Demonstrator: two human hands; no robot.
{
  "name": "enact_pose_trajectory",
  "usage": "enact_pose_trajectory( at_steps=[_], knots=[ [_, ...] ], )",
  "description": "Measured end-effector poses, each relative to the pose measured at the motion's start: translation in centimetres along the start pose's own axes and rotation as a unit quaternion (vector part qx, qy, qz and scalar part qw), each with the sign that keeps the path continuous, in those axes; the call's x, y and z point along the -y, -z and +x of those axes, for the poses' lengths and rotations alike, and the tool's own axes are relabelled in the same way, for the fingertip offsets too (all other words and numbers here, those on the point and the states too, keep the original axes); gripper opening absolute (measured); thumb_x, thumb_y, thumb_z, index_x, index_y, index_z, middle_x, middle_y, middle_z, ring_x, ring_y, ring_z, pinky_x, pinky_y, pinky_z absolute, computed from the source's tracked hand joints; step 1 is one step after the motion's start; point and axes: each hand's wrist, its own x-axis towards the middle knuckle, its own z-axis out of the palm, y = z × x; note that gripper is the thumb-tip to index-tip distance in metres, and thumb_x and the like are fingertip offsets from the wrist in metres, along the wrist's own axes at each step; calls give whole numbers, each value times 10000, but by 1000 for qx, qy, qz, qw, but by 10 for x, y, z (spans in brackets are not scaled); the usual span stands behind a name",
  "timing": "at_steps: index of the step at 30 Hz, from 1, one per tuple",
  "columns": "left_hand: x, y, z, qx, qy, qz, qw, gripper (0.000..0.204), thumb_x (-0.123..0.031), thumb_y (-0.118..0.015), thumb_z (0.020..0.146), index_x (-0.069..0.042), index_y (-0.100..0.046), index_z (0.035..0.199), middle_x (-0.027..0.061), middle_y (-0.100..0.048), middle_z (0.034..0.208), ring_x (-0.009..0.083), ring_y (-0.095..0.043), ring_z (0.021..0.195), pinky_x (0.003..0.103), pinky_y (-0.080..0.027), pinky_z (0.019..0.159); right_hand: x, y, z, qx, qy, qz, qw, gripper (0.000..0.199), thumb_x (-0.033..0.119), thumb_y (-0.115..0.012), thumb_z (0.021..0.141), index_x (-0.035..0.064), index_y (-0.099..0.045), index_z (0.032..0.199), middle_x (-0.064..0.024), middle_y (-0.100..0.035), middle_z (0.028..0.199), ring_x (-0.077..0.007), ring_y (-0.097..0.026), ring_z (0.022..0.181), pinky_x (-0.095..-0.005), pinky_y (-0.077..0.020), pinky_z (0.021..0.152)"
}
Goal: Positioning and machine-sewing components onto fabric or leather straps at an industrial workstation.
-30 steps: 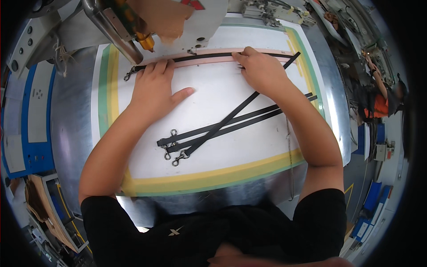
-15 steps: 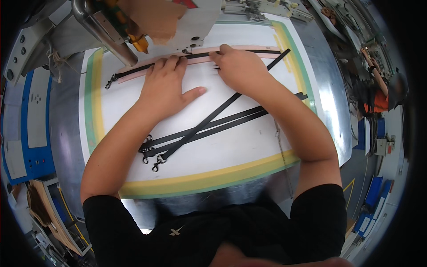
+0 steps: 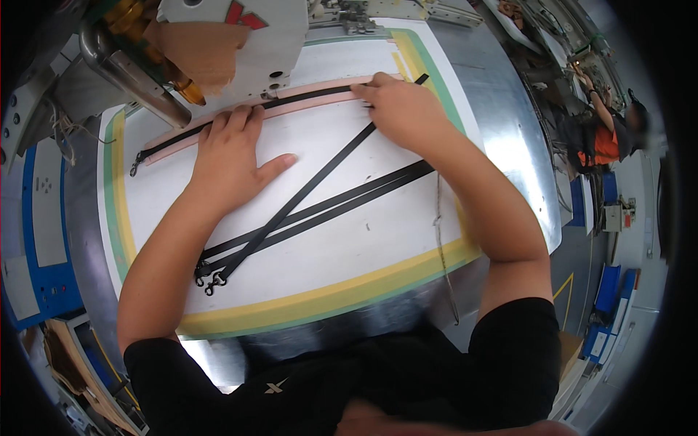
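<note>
At far left stands a blue-framed cabinet (image 3: 45,236); at far right, a person (image 3: 605,142) and blue folders (image 3: 607,292).

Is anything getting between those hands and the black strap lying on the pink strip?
Nothing visible: the left hand and right hand both reach the black strap on the pink strip. A diagonal strap passes beneath the right hand, without blocking its reach.

A black short-sleeved fabric shirt (image 3: 313,379) bears a small, pale, angular mark (image 3: 275,386) on its front; its black sleeves (image 3: 520,340) end above the elbows (image 3: 515,263), and both forearms (image 3: 169,258), the left hand (image 3: 229,156) and the right hand (image 3: 404,109) are bare.
</note>
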Motion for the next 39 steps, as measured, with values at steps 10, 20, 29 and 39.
enact_pose_trajectory(
  at_steps=[10, 20, 29, 39],
  knots=[
    [-7, -1, 3, -4, 4, 1, 1000, 860, -611, -715, 923, 4, -525, 1493, 205, -477, 1528, 416, -439, 1434, 552, -338, 1193, -36, 7, -9, 34, -33, -14, 999, 401, 132, -581, 1009, 170, -691, 1393, -76, -677, 1258, -278, -716, 1099, -415, -598, 928],
    [-13, -5, 8, -2, 10, -12, 1000, 847, -627, -717, 918, -12, -561, 1480, 207, -477, 1532, 405, -443, 1432, 565, -346, 1183, -12, 6, -2, 27, 6, -10, 1000, 330, 148, -611, 993, 80, -703, 1303, -108, -681, 1221, -306, -722, 1070, -425, -594, 923],
    [-18, -1, 10, 5, 8, -18, 1000, 810, -567, -741, 922, -3, -563, 1475, 217, -495, 1528, 424, -472, 1400, 515, -379, 1188, 9, 0, 7, 9, 25, 0, 1000, 366, 124, -641, 948, 98, -698, 1309, -96, -690, 1158, -315, -721, 1019, -433, -588, 875],
    [-35, -4, 23, -14, -6, -24, 1000, 791, -547, -758, 915, -9, -574, 1465, 223, -514, 1490, 422, -490, 1368, 513, -390, 1171, 14, -1, 12, 1, 65, 23, 998, 283, 111, -606, 963, 33, -725, 1208, -128, -691, 1182, -328, -742, 993, -433, -609, 846]
  ],
)
